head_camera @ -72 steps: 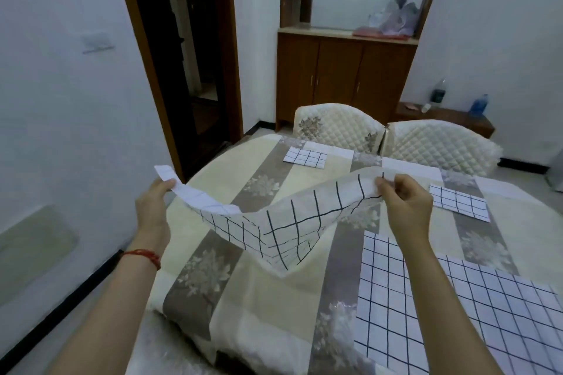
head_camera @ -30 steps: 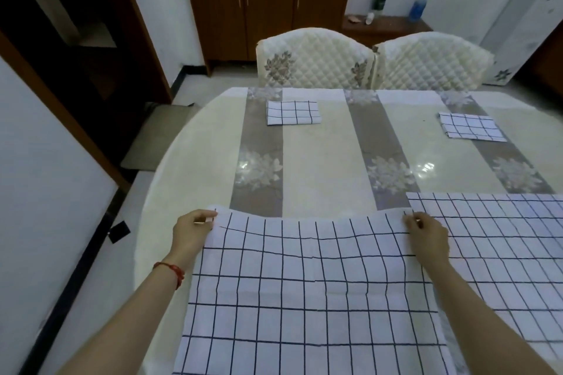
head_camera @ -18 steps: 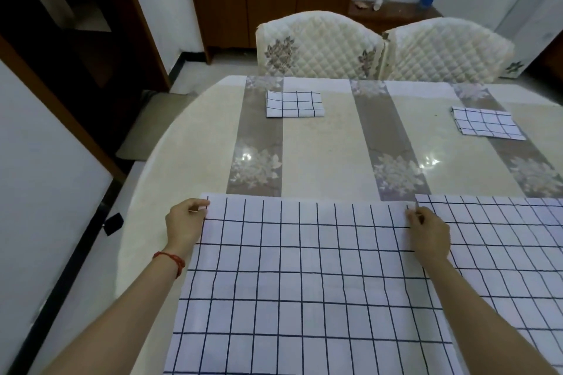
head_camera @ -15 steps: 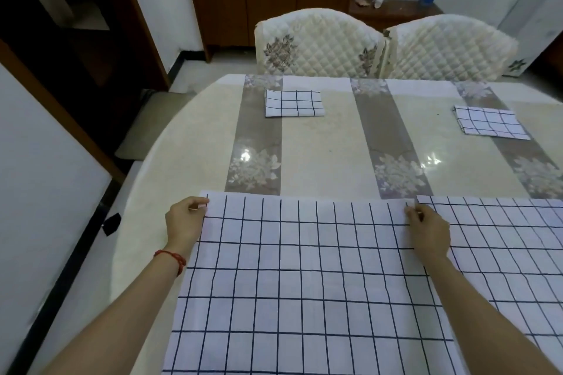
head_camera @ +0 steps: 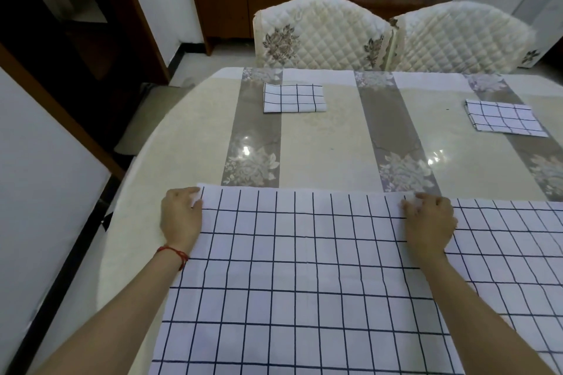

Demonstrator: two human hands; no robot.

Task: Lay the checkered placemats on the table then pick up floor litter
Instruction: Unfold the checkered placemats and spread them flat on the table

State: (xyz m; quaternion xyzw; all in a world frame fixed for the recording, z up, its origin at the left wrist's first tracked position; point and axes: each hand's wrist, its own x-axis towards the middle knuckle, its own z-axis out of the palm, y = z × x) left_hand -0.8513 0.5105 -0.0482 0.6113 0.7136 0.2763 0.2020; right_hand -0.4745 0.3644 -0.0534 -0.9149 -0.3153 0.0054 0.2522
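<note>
The left hand (head_camera: 181, 218) and right hand (head_camera: 429, 220) pinch the far corners of the placemat (head_camera: 304, 277), best smoothed flat against the bench (head_camera: 323, 143) before release.

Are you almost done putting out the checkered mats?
Partly. One mat already lies flat at the right. The near mat is spread too, with the left hand and right hand at its far corners. Two folded mats lie by the chairs, not yet opened. A dark scrap on the floor may be litter to pick up.
</note>
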